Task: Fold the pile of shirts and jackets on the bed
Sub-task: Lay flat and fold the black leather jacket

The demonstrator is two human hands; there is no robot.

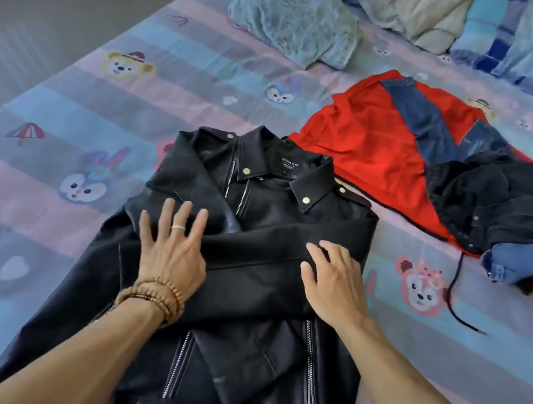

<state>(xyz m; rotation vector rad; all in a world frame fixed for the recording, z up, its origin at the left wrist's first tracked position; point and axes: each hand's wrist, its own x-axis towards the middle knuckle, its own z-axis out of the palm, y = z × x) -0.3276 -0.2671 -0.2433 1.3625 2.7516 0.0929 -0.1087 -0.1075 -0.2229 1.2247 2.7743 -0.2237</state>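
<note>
A black leather jacket (268, 202) lies face up on the bed, collar away from me, with both sleeves folded across its chest. My left hand (172, 248), with a ring and bead bracelets, rests flat with fingers spread on the left part of the crossed sleeves. My right hand (332, 280) presses flat on the upper sleeve to the right. Neither hand grips anything. To the right lies a pile: a red shirt (359, 145), a blue denim garment (430, 125) on top of it, and a dark jacket (494, 207).
The bed sheet (106, 119) is striped pink and blue with cartoon animals. A green fuzzy blanket (292, 22) and bunched bedding (495, 31) lie at the far end. A black cord (455, 299) trails from the pile. Grey floor (50, 9) shows at far left.
</note>
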